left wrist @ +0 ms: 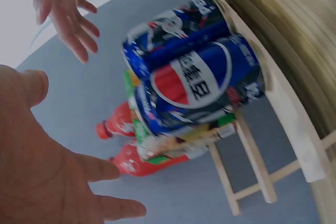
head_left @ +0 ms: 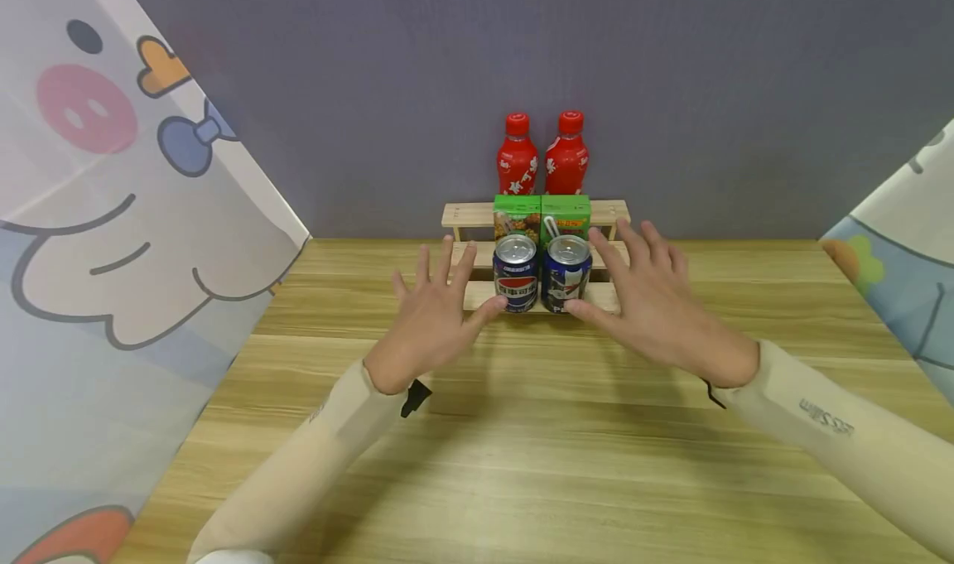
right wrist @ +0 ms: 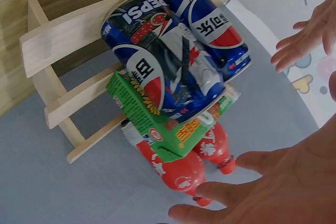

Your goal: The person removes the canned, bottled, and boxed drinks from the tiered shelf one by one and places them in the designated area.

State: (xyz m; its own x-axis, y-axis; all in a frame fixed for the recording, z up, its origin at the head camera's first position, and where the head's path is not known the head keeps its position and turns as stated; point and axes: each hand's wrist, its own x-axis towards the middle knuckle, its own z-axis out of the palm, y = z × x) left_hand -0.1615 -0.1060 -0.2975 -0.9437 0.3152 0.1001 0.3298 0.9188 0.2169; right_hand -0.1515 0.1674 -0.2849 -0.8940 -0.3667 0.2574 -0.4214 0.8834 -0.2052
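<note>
This place seems to be a small staged table corner; whether it belongs to a home or a studio, I cannot tell. A light wood-grain table (head_left: 522,465) meets a plain grey wall (head_left: 373,133), and pale sheets printed with cartoon figures (head_left: 149,382) close both sides. On a stepped rack of pale wood (head_left: 469,214), red plastic bottles (head_left: 517,166), green cartons (head_left: 517,205) and blue metal cans (head_left: 516,251) stand in pairs, as on a shop shelf.

Free tabletop (head_left: 537,465) before rack (head_left: 469,214), cans (head_left: 516,276) blocking cartons (head_left: 566,208), wall (head_left: 373,92) behind bottles (head_left: 517,162)
</note>
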